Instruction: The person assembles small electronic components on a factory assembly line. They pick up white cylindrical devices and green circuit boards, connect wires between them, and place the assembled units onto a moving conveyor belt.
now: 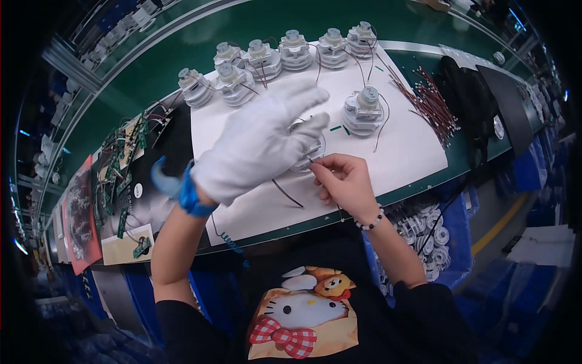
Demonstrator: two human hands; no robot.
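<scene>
My left hand (257,136), in a white glove with a blue wrist strap, reaches over a white round assembly (312,151) on a white sheet (400,158). Its fingers are stretched out and apart, and the glove hides much of that part. At the assembly's near edge, my bare right hand (345,180) pinches the end of a thin dark wire (311,160) between thumb and forefinger. Another brown wire (288,194) trails over the sheet below the glove. To the right stands a similar white motor unit (364,112) with a wire hanging from it.
Several motor units (295,51) line the sheet's far edge. A pile of brown wires (433,103) lies right, beside a black cloth-like item (464,103). Green circuit boards (124,182) with wires are at left. A blue bin (464,242) of white parts sits below the table's front edge.
</scene>
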